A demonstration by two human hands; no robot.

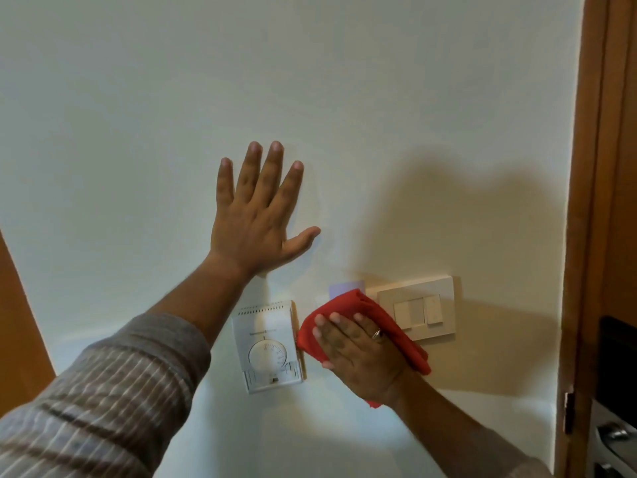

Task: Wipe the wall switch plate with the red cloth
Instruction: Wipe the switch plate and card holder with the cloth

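A cream switch plate (422, 307) with several rocker switches is fixed to the white wall at the lower right. My right hand (355, 353) presses the red cloth (344, 307) flat against the wall, over the plate's left edge and the wall beside it. The hand hides most of the cloth; red folds stick out above and to the right of the hand. A pale purple patch (339, 288) shows just above the cloth. My left hand (256, 215) lies flat on the bare wall higher up, fingers spread, holding nothing.
A white dial thermostat (267, 346) hangs on the wall just left of the cloth. A wooden door frame (596, 201) runs down the right edge, with a metal door handle (613, 434) at the bottom right. Brown wood (17, 322) shows at the left edge.
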